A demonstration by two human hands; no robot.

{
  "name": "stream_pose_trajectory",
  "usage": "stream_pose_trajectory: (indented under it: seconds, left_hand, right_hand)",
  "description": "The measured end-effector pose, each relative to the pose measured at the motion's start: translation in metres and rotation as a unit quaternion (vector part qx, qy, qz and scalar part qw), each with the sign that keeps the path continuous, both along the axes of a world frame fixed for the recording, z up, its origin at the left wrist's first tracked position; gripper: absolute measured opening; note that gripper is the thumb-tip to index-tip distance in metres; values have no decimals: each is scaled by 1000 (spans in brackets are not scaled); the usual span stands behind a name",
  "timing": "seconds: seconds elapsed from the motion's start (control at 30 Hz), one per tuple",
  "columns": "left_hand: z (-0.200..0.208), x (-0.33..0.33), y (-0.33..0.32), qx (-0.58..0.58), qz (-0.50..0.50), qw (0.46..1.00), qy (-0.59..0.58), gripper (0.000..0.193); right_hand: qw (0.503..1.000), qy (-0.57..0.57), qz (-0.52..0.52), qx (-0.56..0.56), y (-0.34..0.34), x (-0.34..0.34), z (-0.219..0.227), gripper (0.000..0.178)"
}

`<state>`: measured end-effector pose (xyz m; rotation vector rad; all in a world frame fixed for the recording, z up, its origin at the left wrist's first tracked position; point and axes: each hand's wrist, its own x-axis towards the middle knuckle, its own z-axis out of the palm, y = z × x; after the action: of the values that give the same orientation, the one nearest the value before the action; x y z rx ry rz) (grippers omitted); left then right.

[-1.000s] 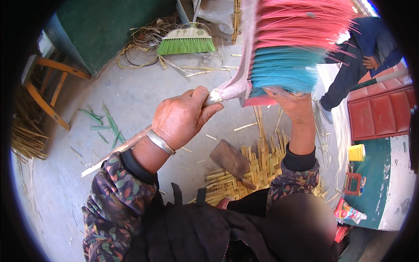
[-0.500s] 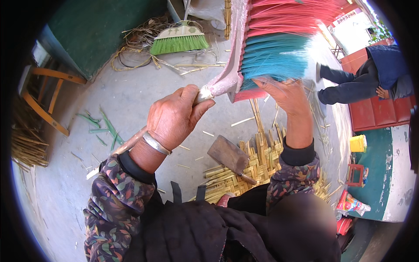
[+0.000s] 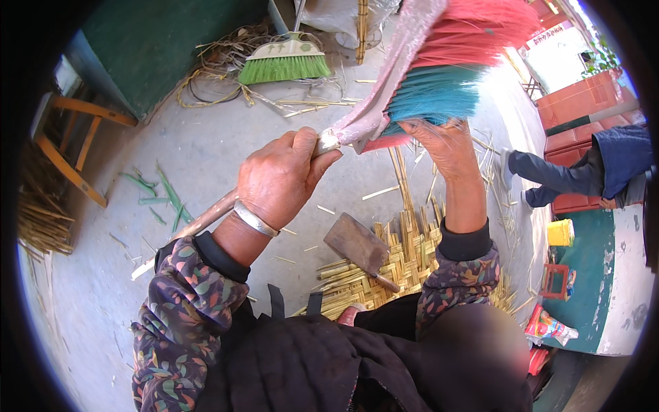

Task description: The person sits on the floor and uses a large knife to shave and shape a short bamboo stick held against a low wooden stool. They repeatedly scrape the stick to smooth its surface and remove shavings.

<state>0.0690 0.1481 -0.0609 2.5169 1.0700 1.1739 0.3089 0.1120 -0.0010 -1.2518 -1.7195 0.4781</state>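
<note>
Grey concrete floor [image 3: 182,154]: strewn with pale cane slivers [image 3: 379,193]; these could slide underfoot.

Pink-headed plastic broom with red and teal bristles [image 3: 392,86]: raised above the floor, tilted, head up and away. Its brown round wooden handle [image 3: 218,208] slopes down past the left wrist. Judged risk: the whitened, worn-looking joint could loosen if the head is twisted.

Pale yellow woven cane mat [image 3: 415,264]: on the floor, ragged strip ends upward; a dropped broom could snag or bend them.

Left hand [image 3: 278,175]: fingers wrapped round the handle just below the joint. A slack grip there could let the broom turn.

Right hand [image 3: 449,154]: at the near end of the teal bristles, fingers partly hidden; whether they pinch cannot be told. Pulling could bend or shed bristles.

Brown flat-bladed short-handled tool [image 3: 355,244]: on the mat; a foot could catch it.

Containers:
Translucent white plastic bag [image 3: 333,20]: contents indistinct.
Bright yellow plastic tub [image 3: 561,232]: contents not discernible.
Red-patterned plastic packet [image 3: 548,325]: contents hidden.
</note>
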Motion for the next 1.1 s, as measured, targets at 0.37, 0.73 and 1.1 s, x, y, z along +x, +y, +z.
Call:
stream_pose_trajectory:
  seconds: [0.37,0.73,1.1]
  left_hand:
    - [9,4,5,61,29,997,-41,30]
    - [7,0,-2,-9,8,998,-61,35]
    - [-17,8,-3,-115,-52,992,31,26]
  right_hand:
    - [965,238,-36,-101,-4,14,-12,37]
    - [967,223,-31,-120,3,18,-18,46]
    - [835,427,-90,-334,-16,53,-145,30]
